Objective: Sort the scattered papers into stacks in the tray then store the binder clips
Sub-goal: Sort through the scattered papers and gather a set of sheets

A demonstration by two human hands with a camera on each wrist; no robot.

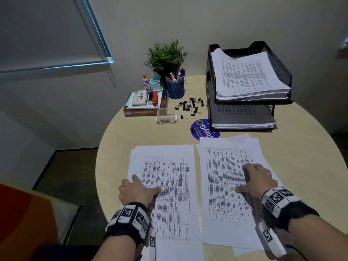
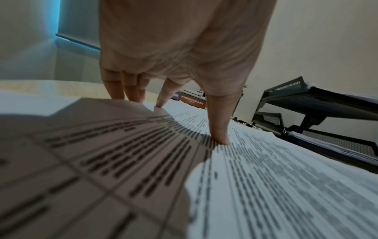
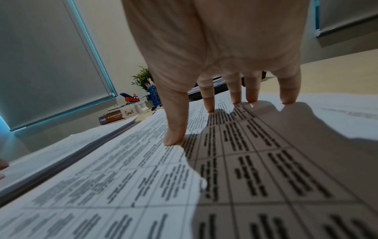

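Two piles of printed table sheets lie side by side on the round table. My left hand [image 1: 141, 187] rests on the left pile [image 1: 169, 185]. Its thumb [image 2: 219, 137] and index tip press the top sheet, and the other fingers reach over the pile's left edge. My right hand [image 1: 243, 178] stands on spread fingertips [image 3: 210, 108] on the looser right pile [image 1: 226, 185]. The black two-tier mesh tray [image 1: 282, 72] at the back right holds paper on both tiers. Several black binder clips [image 1: 190, 107] lie scattered left of it, beside a clear box labelled "Small" [image 1: 166, 117].
A blue round sticker [image 1: 204, 129] lies between the piles and the tray. At the back stand a book [image 1: 141, 113] topped with a stamp pad and stapler, a blue pen cup [image 1: 176, 89], glue and a potted plant [image 1: 165, 57]. A chair [image 1: 62, 213] stands at the table's left.
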